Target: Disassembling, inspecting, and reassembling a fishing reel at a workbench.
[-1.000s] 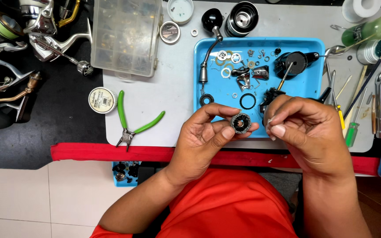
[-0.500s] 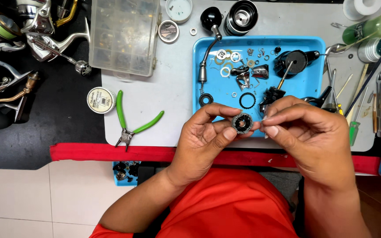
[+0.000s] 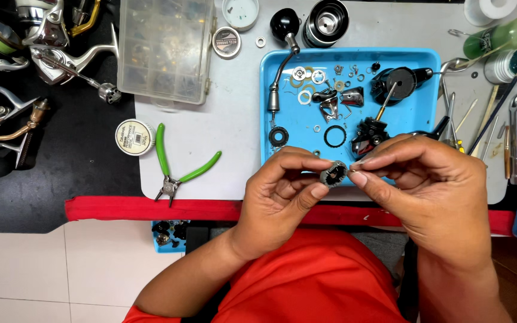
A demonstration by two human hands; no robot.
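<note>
at the far left edge of the bench, on the black mat, several spinning reel bodies [image 3: 43, 54] lay crowded together, with a clear plastic parts box [image 3: 166, 48] just to their right at the back. nearer the front edge, a round white line spool [image 3: 134, 137] sat beside green-handled pliers [image 3: 178, 170], both well apart from the hands.

the left hand [image 3: 279, 191] was curled, thumb and fingers pinching a small grey toothed reel part [image 3: 333, 174] just above the near rim of the blue tray [image 3: 282, 60]. the right hand [image 3: 429, 185] had its thumb and forefinger closed together at the right side of that same part; whether they pinched a tiny piece or only touched the part could not be told.

the part hung over the tray's front lip and the red bench edge [image 3: 151, 209], so a slip of either pinch would likely have sent it past the tray and down to the tiled floor. in the tray, washers [image 3: 304, 97], a black o-ring [image 3: 334, 136], a reel handle [image 3: 279, 66] and a dark rotor piece [image 3: 369, 136] lay loose and close; a wrist dropping onto the rim could have tipped or scattered them, mixing their order. at the right edge, thin picks and tools [image 3: 498, 113] stood near the right forearm and might have been knocked off by an outward elbow swing.
</note>
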